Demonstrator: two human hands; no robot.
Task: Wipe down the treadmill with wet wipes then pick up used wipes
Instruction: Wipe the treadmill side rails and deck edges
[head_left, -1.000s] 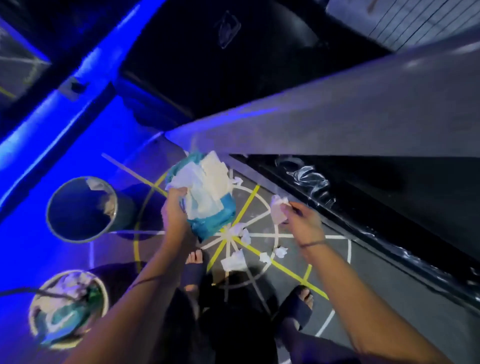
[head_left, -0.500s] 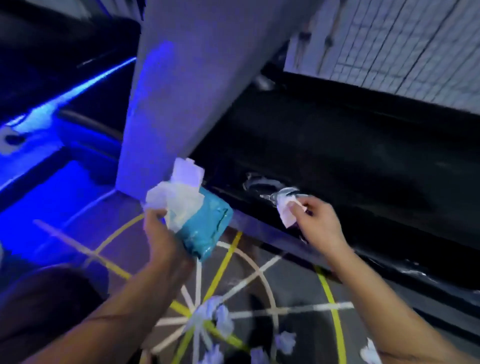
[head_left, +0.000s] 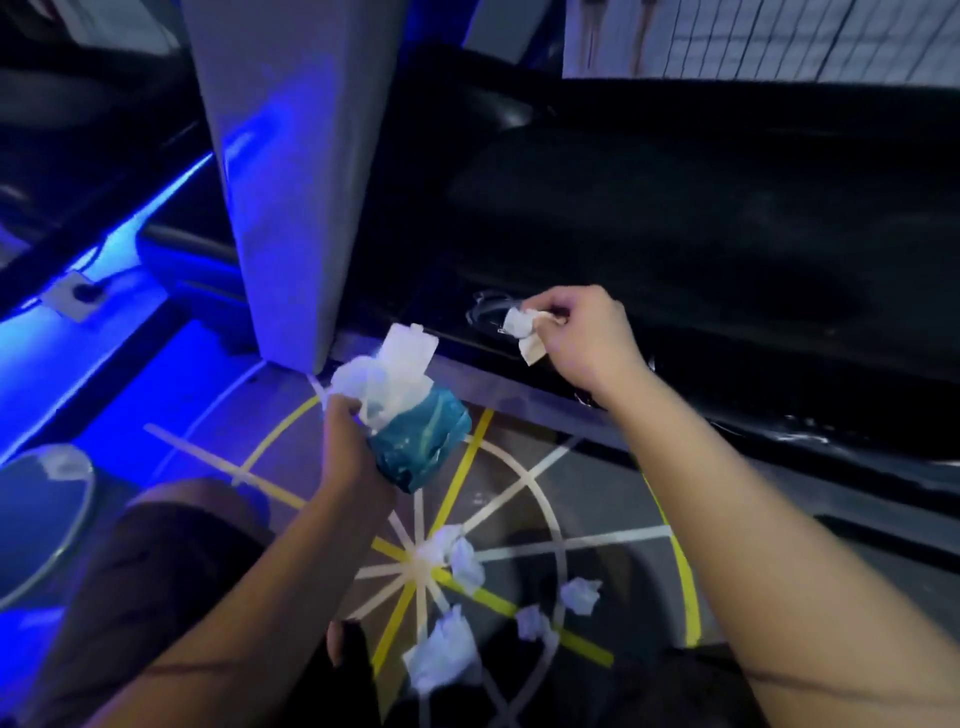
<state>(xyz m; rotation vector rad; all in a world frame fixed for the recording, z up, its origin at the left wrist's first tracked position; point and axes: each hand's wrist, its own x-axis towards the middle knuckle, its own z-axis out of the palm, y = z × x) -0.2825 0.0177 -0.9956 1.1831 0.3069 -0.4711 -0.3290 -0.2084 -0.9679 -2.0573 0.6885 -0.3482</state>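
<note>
My right hand (head_left: 587, 338) pinches a small crumpled white wipe (head_left: 524, 332) at the glossy black treadmill rail (head_left: 675, 332), one o'clock. My left hand (head_left: 353, 447) grips the soft teal wipe pack (head_left: 421, 447), centre. Crumpled white used wipes (head_left: 457, 558) lie at six o'clock.

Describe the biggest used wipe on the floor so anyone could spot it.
Find the tape wheel on the floor beside the black treadmill. Nearer the camera than its hub lies a crumpled wipe. It is bigger than the other wipes nearby.
</note>
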